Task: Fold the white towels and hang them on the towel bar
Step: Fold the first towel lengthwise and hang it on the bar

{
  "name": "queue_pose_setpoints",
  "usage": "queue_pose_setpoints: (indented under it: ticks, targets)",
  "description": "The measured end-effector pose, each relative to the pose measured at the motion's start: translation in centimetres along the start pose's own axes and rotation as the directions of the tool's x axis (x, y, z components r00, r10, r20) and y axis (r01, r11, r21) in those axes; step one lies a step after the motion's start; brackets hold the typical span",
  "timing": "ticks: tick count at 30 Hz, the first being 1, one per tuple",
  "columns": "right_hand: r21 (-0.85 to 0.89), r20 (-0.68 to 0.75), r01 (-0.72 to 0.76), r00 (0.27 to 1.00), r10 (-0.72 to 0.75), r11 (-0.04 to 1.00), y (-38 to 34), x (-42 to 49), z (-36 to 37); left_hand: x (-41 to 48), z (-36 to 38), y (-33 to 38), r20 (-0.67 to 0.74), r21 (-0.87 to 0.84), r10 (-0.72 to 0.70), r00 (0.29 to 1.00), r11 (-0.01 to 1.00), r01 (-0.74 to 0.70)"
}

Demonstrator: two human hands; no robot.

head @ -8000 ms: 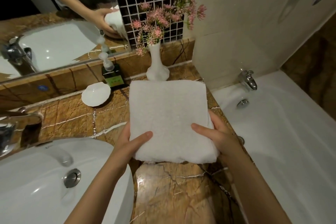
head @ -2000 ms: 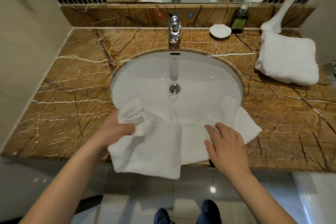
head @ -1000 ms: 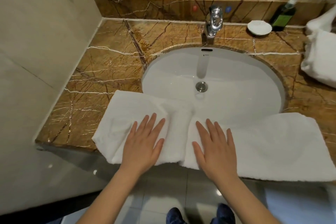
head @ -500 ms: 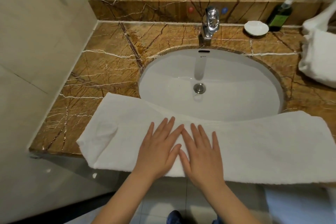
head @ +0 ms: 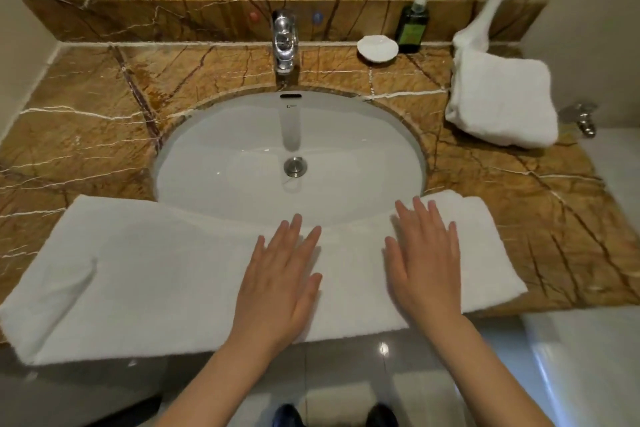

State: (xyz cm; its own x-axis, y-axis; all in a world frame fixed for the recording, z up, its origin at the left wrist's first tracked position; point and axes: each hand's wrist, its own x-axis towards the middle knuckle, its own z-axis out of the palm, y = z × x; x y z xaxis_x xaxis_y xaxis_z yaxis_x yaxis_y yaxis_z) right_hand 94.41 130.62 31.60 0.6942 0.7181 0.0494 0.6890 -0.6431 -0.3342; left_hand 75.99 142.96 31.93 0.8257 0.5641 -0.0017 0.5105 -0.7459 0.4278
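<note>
Both hands were flat with fingers straight, gripping nothing. The left hand [head: 277, 284] and right hand [head: 427, 263] pressed palm-down on the long fluffy white towel [head: 138, 281], which was stretched along the front edge of the brown veined marble countertop [head: 86, 135], overlapping the oval white sink [head: 242, 156]. A folded towel [head: 502, 100] sat at the far right. Half a second earlier the hands were side by side, and the right one had since slid rightward.

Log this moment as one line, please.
left hand: flat on spread towel | right hand: flat on same towel | folded towel: counter, right end
</note>
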Motion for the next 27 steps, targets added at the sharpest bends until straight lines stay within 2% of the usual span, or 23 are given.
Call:
queue_pose_setpoints:
  ticks: [4,9,12,15,17,19,21,23,25,27]
  targets:
    - [-0.12,0.12,-0.056,0.99,0.07,0.991,4.4,-0.7,-0.1,2.8,4.1,5.9,0.11,0.052,0.129,0.985,0.989,-0.136]
    - [-0.113,0.075,-0.068,0.994,0.077,0.991,7.0,-1.9,-0.7,3.6,6.9,9.5,0.199,0.225,0.131,0.971,0.958,-0.176]
    - [-0.09,0.072,-0.034,0.997,0.041,0.995,8.4,-1.8,-1.0,3.4,7.3,10.7,0.184,0.229,0.154,0.971,0.954,-0.195]
    - [0.064,0.005,-0.041,0.999,0.041,0.997,9.6,-0.8,-1.6,4.5,6.7,11.2,0.075,0.146,0.169,0.983,0.973,-0.179]
    - [0.159,-0.125,-0.119,0.982,0.14,0.98,10.4,0.5,-2.3,6.3,6.1,11.4,-0.021,0.069,0.142,0.99,0.988,-0.14]
    - [0.149,-0.181,-0.23,0.95,0.255,0.962,11.0,2.1,-2.9,8.7,5.6,11.6,-0.046,0.045,0.086,0.995,0.995,-0.084]
    - [0.147,-0.151,-0.318,0.929,0.339,0.937,11.4,3.6,-3.4,10.9,5.3,11.9,0.033,0.016,0.003,0.999,1.0,-0.003]
    - [0.231,-0.106,-0.358,0.915,0.39,0.904,11.6,4.7,-3.7,12.6,5.5,12.1,0.101,-0.025,-0.055,0.993,0.998,0.058]
    - [0.335,-0.054,-0.391,0.9,0.432,0.857,11.8,5.3,-3.9,13.4,5.8,12.2,0.098,-0.094,-0.076,0.992,0.992,0.085]
    - [0.382,-0.011,-0.427,0.885,0.466,0.819,12.0,5.6,-4.0,13.7,5.9,12.3,0.038,-0.125,-0.064,0.997,0.99,0.068]
